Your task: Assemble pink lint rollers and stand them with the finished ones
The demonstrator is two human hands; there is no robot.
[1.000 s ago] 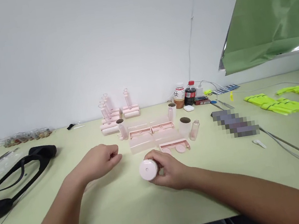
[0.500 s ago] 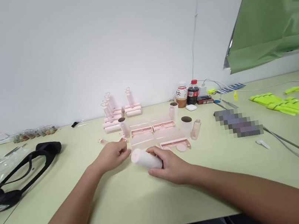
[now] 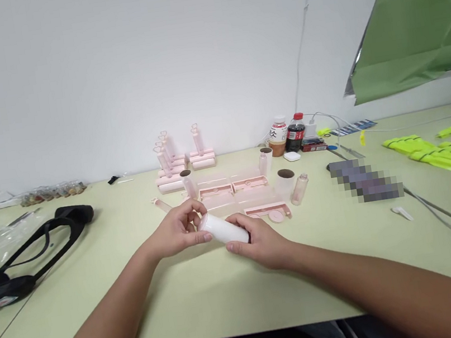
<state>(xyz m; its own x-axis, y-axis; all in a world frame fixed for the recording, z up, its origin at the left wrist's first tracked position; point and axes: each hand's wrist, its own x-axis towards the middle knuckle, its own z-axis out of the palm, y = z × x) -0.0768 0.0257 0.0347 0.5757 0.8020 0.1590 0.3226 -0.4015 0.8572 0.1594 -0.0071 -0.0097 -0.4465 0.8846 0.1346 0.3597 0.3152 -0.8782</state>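
Pale green tabletop (image 3: 212, 306) stretches along a plain white wall (image 3: 129, 65). Near its front edge, between the person's two hands, a white roll (image 3: 224, 229) lies at a slant, its left end farther from the person than its right. The right hand (image 3: 264, 242) is clamped around the right end, thumb on the near side, fingers over the far side. The left hand (image 3: 178, 231) pinches the other end between thumb and fingertips. Just beyond stands a pink tray (image 3: 267, 208) with a pink disc (image 3: 275, 216) at its near side; farther back, an upright roll with a brown core (image 3: 284, 185) has a small clear bottle (image 3: 300, 189) leaning beside it. Pink rollers with upright handles (image 3: 197, 141) line up near the wall. Well to the right sit a cola bottle (image 3: 295, 135) and neon yellow strips (image 3: 439, 154); far left, a black headset (image 3: 6, 289) rests.
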